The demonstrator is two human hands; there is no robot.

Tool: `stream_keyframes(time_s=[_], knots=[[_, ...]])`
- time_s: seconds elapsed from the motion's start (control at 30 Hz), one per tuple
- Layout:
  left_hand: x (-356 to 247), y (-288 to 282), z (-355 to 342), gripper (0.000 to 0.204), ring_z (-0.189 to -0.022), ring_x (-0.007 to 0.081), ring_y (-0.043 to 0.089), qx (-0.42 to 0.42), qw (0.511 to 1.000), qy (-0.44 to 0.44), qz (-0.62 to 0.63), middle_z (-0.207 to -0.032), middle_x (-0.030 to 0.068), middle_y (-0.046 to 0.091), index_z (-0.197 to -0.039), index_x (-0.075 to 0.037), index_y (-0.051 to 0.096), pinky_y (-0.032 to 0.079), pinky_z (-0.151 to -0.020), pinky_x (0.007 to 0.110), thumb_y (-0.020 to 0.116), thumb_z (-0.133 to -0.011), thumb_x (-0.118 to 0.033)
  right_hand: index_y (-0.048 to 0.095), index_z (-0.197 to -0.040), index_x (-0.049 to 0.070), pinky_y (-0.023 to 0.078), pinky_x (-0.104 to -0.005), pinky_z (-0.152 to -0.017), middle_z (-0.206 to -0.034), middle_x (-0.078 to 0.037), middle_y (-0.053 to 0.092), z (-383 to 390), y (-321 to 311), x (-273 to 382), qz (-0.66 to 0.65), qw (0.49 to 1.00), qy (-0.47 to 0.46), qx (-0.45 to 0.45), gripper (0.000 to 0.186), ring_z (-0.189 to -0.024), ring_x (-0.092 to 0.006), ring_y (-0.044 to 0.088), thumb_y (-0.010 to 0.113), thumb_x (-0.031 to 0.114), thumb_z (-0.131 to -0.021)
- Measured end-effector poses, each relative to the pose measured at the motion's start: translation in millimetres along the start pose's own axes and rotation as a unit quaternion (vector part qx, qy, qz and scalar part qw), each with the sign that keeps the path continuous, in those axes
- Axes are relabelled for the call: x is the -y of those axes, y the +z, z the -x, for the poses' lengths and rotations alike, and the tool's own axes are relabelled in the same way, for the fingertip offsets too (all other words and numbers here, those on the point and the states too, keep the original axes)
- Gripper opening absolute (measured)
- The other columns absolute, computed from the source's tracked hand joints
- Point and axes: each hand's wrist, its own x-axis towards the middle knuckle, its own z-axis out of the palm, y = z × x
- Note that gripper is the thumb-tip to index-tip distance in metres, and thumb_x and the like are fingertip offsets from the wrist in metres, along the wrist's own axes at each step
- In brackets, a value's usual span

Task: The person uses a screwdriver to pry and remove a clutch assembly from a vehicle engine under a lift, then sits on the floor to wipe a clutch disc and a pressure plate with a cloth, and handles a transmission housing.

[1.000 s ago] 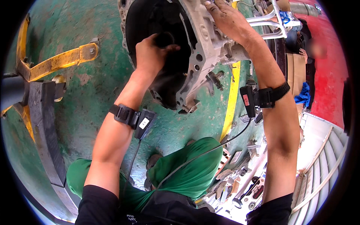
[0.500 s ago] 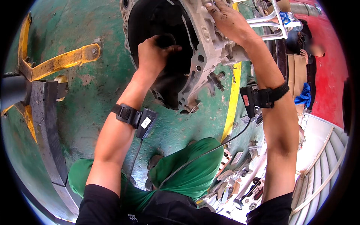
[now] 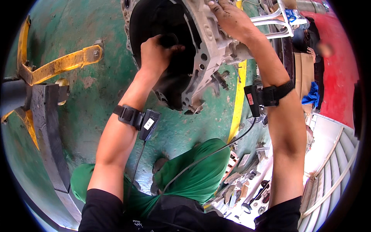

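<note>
A large metal gearbox housing with a wide, dark round opening stands in front of me at the top of the view. My left hand reaches into that opening, its fingers curled around a dark, rounded part whose kind is lost in the shadow. Flat on the outer right side of the housing lies my right hand, fingers stretched over the cast metal. The fingertips of that hand are partly cut off by the upper edge. Both wrists carry strapped black devices with cables.
On the left a yellow-armed stand with a dark steel beam rises from the green floor. A yellow line runs past the housing. Metal parts lie at lower right. Beyond a white tube frame, another person is near cardboard.
The housing and both my hands appear slightly higher and further left in the view. Each hand keeps the same hold or contact.
</note>
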Motion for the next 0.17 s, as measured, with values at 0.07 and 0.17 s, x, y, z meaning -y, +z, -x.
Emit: stream_keyframes(time_s=[0.07,0.17], knots=[[2,3,-1,0.033,-0.083,0.0310,0.070,-0.019,0.999,-0.003,0.027,-0.086,0.0186,0.070,-0.094,-0.001,0.071,0.053,-0.072,0.034,0.082,-0.071,-0.021,0.035,-0.139,-0.012,0.029,-0.0370,-0.113,-0.141,-0.032,0.041,-2,4,-9,-0.011,1.000,-0.014,-0.001,0.059,-0.136,-0.0394,0.037,0.034,0.034,-0.102],[2,7,-2,0.034,-0.079,0.0307,0.070,-0.031,0.999,0.008,0.026,-0.082,0.0176,0.070,-0.091,-0.002,0.073,0.054,-0.069,0.034,0.085,-0.069,-0.025,0.034,-0.139,-0.014,0.029,-0.0363,-0.113,-0.140,-0.032,0.043,-4,6,-20,-0.019,1.000,-0.023,0.001,0.061,-0.135,-0.0398,0.037,0.034,0.035,-0.102]])
